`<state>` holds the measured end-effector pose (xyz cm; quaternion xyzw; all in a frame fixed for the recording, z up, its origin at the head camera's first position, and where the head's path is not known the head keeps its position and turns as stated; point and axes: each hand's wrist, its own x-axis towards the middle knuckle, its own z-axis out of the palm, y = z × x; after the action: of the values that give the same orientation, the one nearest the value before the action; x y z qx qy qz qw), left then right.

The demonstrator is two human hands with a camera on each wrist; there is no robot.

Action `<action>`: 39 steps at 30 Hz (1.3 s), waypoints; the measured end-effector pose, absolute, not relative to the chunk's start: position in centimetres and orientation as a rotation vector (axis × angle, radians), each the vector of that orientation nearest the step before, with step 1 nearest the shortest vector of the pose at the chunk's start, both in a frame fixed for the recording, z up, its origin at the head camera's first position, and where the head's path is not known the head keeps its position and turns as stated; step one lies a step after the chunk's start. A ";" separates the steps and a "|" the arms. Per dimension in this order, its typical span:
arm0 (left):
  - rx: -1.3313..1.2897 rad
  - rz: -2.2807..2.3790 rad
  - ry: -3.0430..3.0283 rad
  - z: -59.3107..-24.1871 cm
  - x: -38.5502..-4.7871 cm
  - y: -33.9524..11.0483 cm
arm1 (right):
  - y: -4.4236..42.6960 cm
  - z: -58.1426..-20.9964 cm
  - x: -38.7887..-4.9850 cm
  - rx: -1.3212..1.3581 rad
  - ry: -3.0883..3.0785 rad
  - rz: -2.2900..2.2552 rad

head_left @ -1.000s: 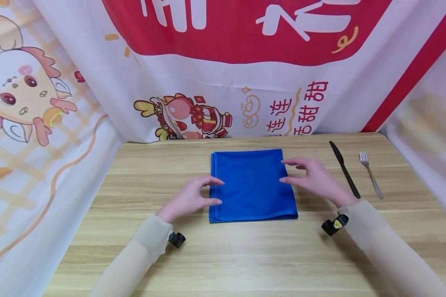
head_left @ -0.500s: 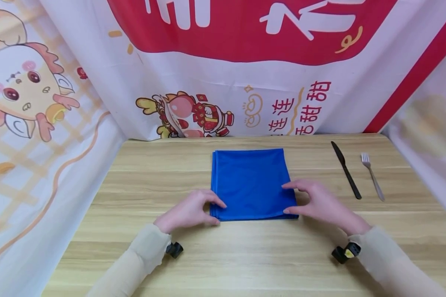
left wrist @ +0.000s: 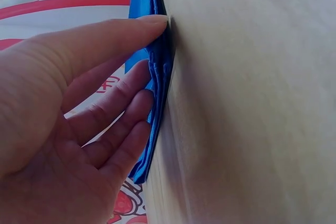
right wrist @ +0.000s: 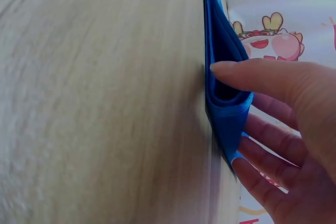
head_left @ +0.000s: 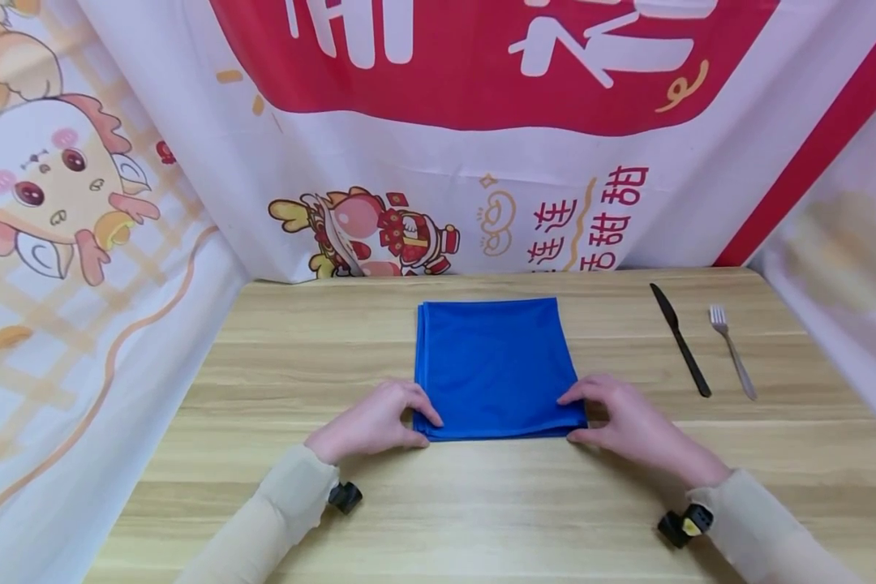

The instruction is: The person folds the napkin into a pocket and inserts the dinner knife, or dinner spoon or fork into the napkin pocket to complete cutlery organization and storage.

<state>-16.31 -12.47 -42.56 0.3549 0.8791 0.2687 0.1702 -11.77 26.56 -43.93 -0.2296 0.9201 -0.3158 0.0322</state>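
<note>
A folded blue cloth point(head_left: 492, 365) lies flat on the wooden table in the head view. At its near left corner my left hand point(head_left: 374, 420) grips it, the index finger on top and the thumb at the front edge. My right hand point(head_left: 638, 422) holds the near right corner in a similar way. In the left wrist view, the other fingers of my left hand point(left wrist: 79, 103) touch the side of the stacked layers. The right wrist view shows the thumb of my right hand point(right wrist: 294, 124) at the cloth's open fold point(right wrist: 226, 95), with its fingertips along the side.
To the right of the cloth lie a black knife point(head_left: 679, 339) and a silver fork point(head_left: 732, 351). The wooden table point(head_left: 482, 519) ends at a printed white and red curtain point(head_left: 409, 154) behind. Another printed curtain hangs on the left.
Both hands have moved toward me along the cloth's sides to its near corners. Thumbs and index fingers have drawn closer together. The cloth, knife and fork stay where they were.
</note>
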 end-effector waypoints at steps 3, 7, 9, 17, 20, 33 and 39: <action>1.000 0.764 2.493 -42.7 -16.2 -12.5 | 26.6 -44.1 -11.6 -0.694 2.831 -0.974; 0.988 0.773 2.497 -42.9 -16.2 -12.4 | 26.6 -44.1 -11.6 -0.683 2.840 -0.970; 0.981 0.777 2.499 -42.9 -16.3 -12.4 | 26.6 -44.1 -11.6 -0.684 2.844 -0.968; 0.955 0.803 2.494 -42.7 -16.5 -12.4 | 26.7 -44.2 -11.8 -0.697 2.852 -0.968; 0.964 0.823 2.483 -42.5 -16.5 -12.6 | 26.8 -44.1 -11.9 -0.716 2.852 -0.975; 1.006 0.787 2.492 -42.5 -16.4 -13.0 | 27.4 -43.9 -11.6 -0.711 2.826 -0.914; 1.006 0.755 2.496 -42.6 -16.3 -13.0 | 27.4 -44.0 -11.5 -0.699 2.814 -0.866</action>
<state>-16.26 -12.96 -42.64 0.3546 0.8796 0.2660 0.1725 -11.46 27.42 -44.02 -0.2306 0.9284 -0.2855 0.0577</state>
